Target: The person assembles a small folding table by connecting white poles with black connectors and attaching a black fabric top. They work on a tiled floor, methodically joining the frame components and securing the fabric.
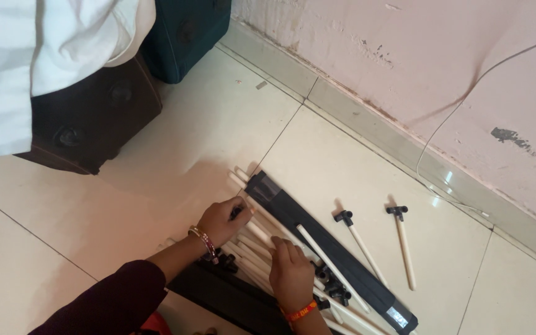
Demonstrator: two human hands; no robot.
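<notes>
My left hand [221, 220], with a bangle at the wrist, is closed around the end of a white tube in a pile of white tubes [250, 248] on the tiled floor. My right hand [290, 273], with an orange band at the wrist, rests fingers-down on the same pile. A long black folded fabric strip [317, 239] lies diagonally beside and under the tubes. Several small black connectors [333, 285] sit among the tubes by my right hand.
Two white tubes with black connector ends [358, 239] [402, 239] lie apart on the floor to the right. A dark brown suitcase [91, 118] and a teal suitcase [184, 34] stand at the back left under white cloth [38, 49]. A thin wire [451, 115] hangs down the pink wall.
</notes>
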